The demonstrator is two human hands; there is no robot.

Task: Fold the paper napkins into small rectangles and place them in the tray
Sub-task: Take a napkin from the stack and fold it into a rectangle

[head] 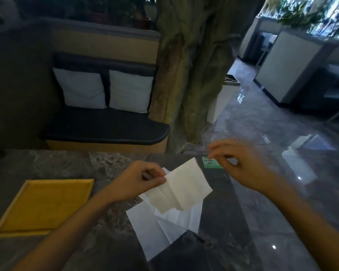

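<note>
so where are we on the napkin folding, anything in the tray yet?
Nothing done yet: the yellow tray holds no napkins. In hand: the left hand pinches a partly folded napkin above the table; the right hand hovers near it, fingers loosely curled, holding nothing clear. Left: finish this fold, tray it, then the unfolded napkins lying underneath.

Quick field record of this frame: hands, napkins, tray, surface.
left hand: pinches the held napkin by its left edge, lifted above the table
right hand: holds nothing, fingers loosely curled, apart from the napkin
loose napkins: creased white sheets lying flat under the held one
tray: yellow, left of the napkins, no napkin in it
table: dark marbled stone
green card: on the table's far edge near the right hand
</note>
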